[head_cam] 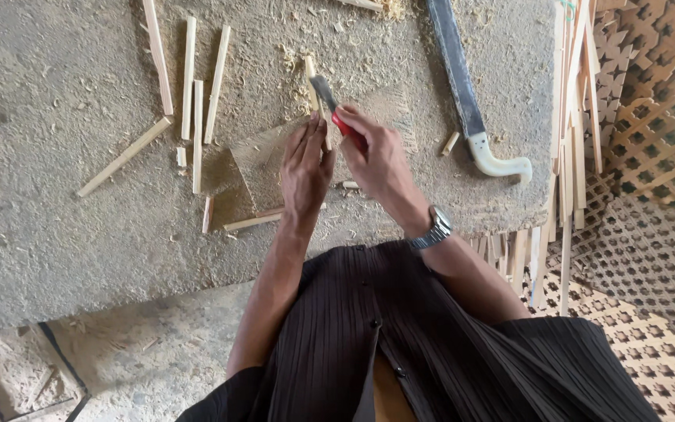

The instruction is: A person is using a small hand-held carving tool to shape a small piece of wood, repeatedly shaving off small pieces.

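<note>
Head view, looking down on a dusty grey work slab strewn with sawdust. Left hand lay flat with fingers extended together, pressing a short wooden strip against the slab; the strip's far end projected beyond the fingertips. Right hand was closed around the red handle of a chisel, whose grey blade angled away and to the left, meeting the strip just beyond the left fingertips. A metal wristwatch sat on the right wrist. Both hands worked over a thin square board lying on the slab. Loose wooden sticks lay scattered to the left, some parallel, one diagonal nearer the left edge. To the right of the hands rested a handsaw with a dark blade and a pale curved handle. Along the slab's right edge leaned long wooden slats, and beyond them stood carved lattice panels. A dark pleated shirt filled the near foreground.
</note>
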